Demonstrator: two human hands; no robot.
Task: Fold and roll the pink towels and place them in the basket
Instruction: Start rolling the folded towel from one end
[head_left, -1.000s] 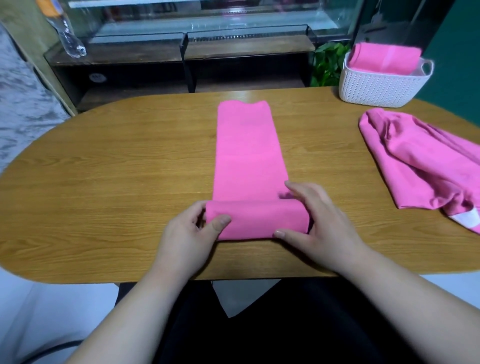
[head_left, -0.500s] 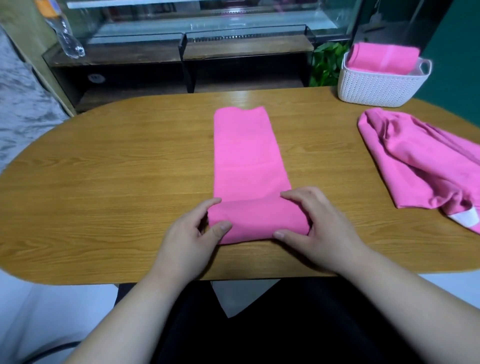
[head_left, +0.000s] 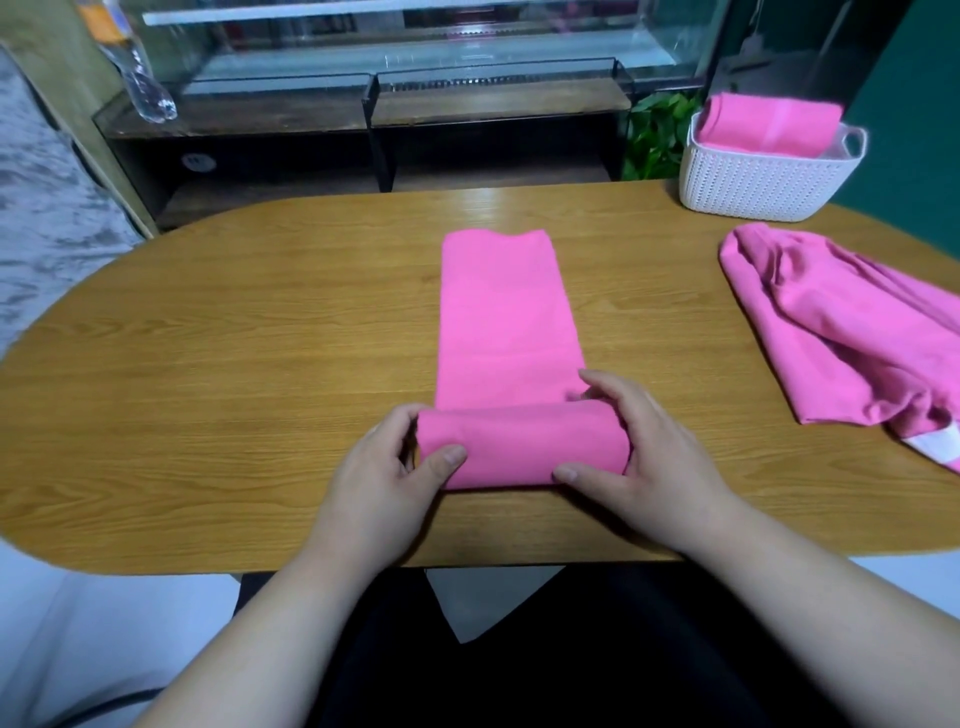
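Observation:
A pink towel (head_left: 506, 322), folded into a long strip, lies in the middle of the wooden table (head_left: 208, 364), its near end rolled into a thick roll (head_left: 519, 447). My left hand (head_left: 384, 478) grips the roll's left end, thumb on top and fingers curled behind. My right hand (head_left: 649, 457) grips the right end the same way. A loose heap of pink towels (head_left: 841, 332) lies at the right. The white basket (head_left: 753, 182) at the far right corner holds folded pink towels (head_left: 769, 124).
A green plant (head_left: 654, 135) stands behind the table beside the basket. A dark low shelf unit (head_left: 395, 135) runs along the back, with a clear plastic bottle (head_left: 140, 78) at its left. The table's near edge is just below my wrists.
The roll has grown thicker and the flat strip's far end has drawn closer to me. Both hands shifted their grip on the roll's ends while turning it away from me.

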